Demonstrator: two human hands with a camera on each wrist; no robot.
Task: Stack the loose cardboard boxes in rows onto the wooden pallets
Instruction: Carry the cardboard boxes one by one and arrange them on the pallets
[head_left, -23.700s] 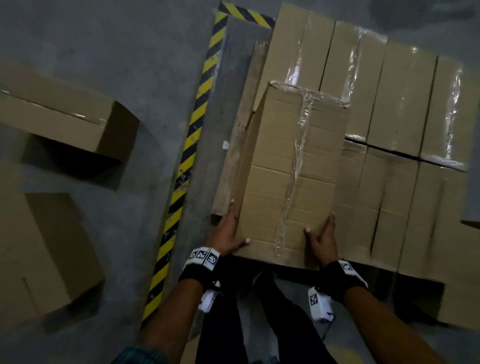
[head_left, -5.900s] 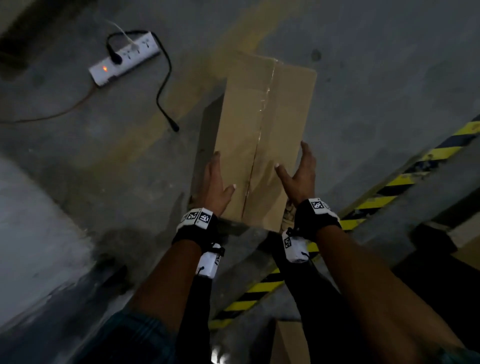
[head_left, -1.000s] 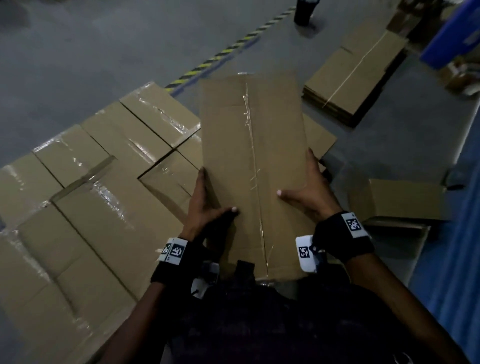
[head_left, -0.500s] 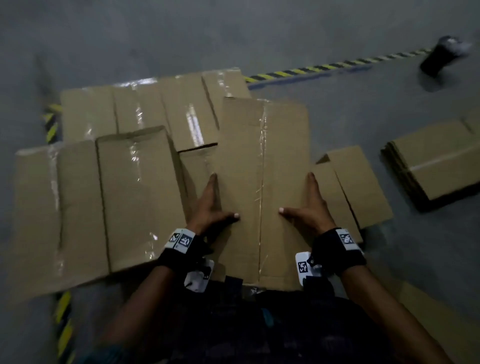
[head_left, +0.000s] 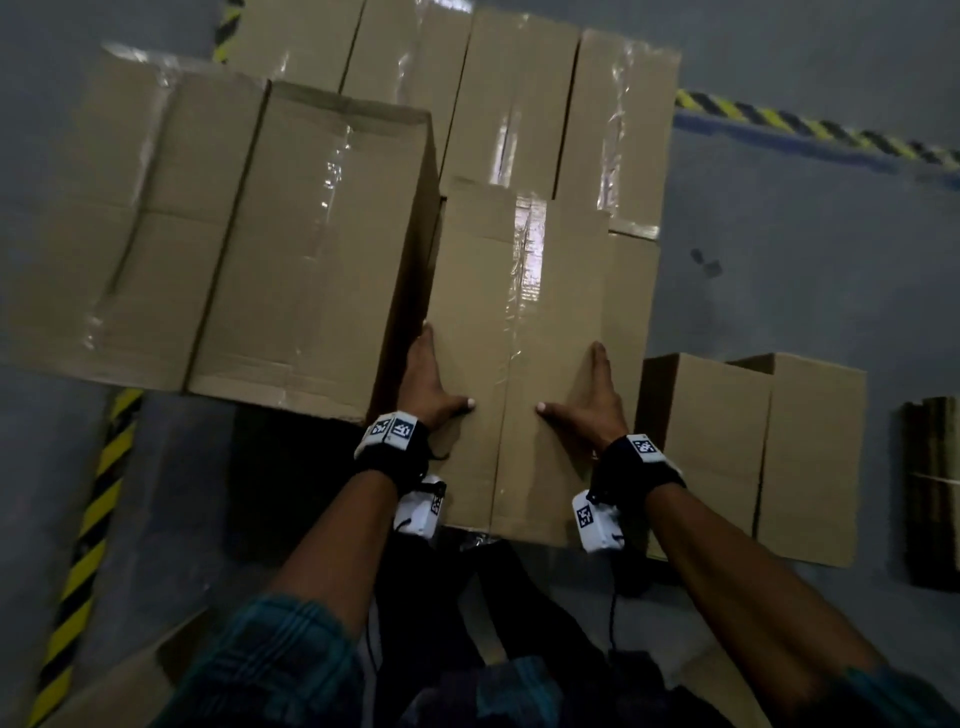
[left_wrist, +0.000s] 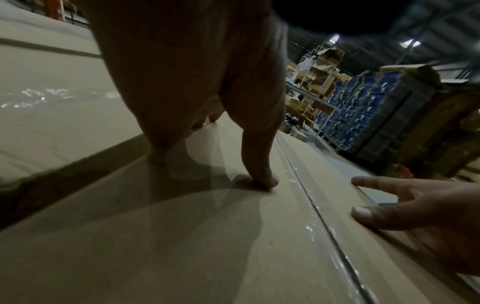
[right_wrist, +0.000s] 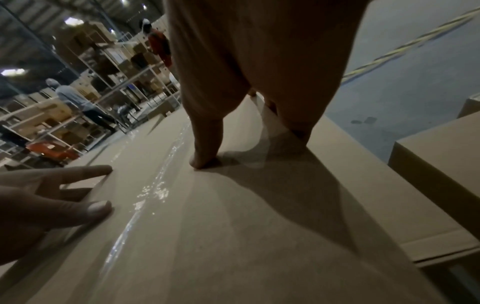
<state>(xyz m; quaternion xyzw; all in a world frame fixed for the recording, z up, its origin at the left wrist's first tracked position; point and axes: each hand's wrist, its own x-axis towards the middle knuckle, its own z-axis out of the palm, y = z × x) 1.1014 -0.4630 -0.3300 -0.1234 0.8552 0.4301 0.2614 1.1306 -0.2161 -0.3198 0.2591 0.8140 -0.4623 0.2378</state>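
I hold a long taped cardboard box (head_left: 519, 338) lengthwise between both hands. My left hand (head_left: 431, 384) lies flat along its left side with the thumb on top, and my right hand (head_left: 587, 400) does the same on the right side. In the wrist views both thumbs press on the box top (left_wrist: 182, 236) (right_wrist: 233, 226) beside the tape seam. The box sits over the near right part of the stacked boxes (head_left: 519, 104), next to a taller second-layer box (head_left: 311, 234) on its left. The stack hides the pallet.
A loose box (head_left: 753, 452) stands on the grey floor right of my right wrist. A bundle of flat cardboard (head_left: 930, 493) lies at the right edge. Yellow-black floor tape (head_left: 88, 519) runs along the left and far right. Shelving and people (right_wrist: 78, 102) stand far off.
The box has come in over the stack's near right side, beside the taller box. Both hands keep the same hold on its sides. A loose box now shows at my right.
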